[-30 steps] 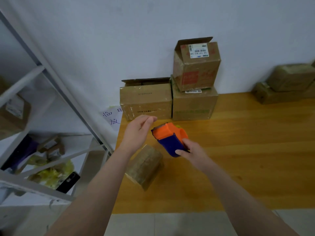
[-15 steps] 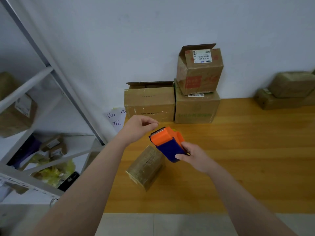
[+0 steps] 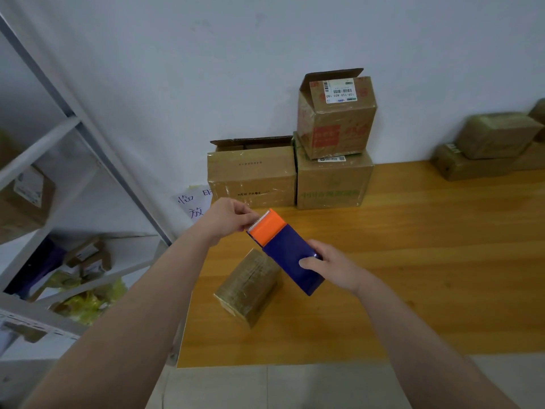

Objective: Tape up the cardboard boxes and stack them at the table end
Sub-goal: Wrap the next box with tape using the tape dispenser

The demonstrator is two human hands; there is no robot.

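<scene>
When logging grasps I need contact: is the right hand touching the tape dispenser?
Touching. The head view shows the right hand gripping the tape dispenser, thumb flat on its blue face.

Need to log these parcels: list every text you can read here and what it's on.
"NEW PA_E", one letter unclear: front of the open box.
"159-159 A03 160": shipping label on the top box.
"临", "放": handwritten paper note on the wall, partly hidden.
Too blurred to read: green print on the lower box, red print on the top box, shelf box label.
</scene>
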